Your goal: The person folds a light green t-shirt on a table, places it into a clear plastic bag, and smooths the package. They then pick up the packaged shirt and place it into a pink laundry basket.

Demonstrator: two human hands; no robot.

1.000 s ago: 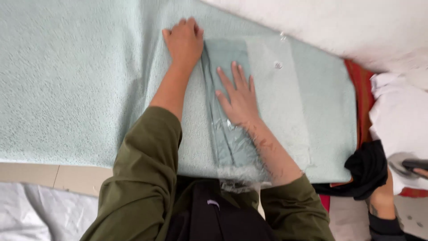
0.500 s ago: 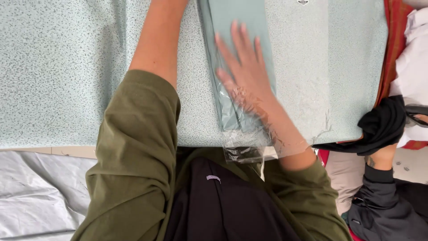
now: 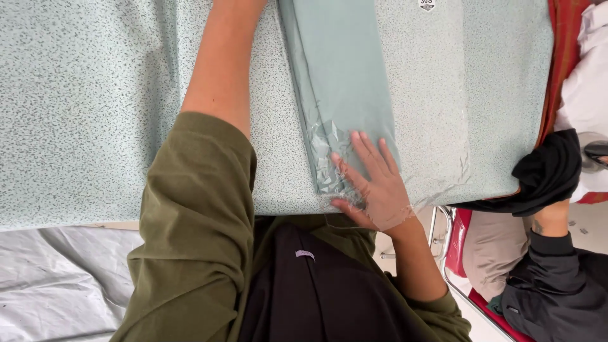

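A long folded grey-green cloth (image 3: 342, 82) lies inside a clear plastic bag (image 3: 437, 126) on a table covered in speckled pale green fabric (image 3: 95, 95). My right hand (image 3: 370, 183) rests flat, fingers spread, on the near end of the bagged cloth at the table's front edge, where the plastic is crinkled. My left forearm (image 3: 221, 63), bare below an olive sleeve, reaches up alongside the cloth's left side. The left hand itself is beyond the top of the frame.
At the right edge another person in a dark sleeve (image 3: 557, 278) holds a black cloth (image 3: 548, 174) at the table's corner. White fabric (image 3: 589, 82) and a red strip (image 3: 560, 57) lie beyond. A white sheet (image 3: 57, 285) covers the lower left.
My right hand has slid down the bagged cloth to its near end. The view has shifted so my left hand has left the frame at the top.
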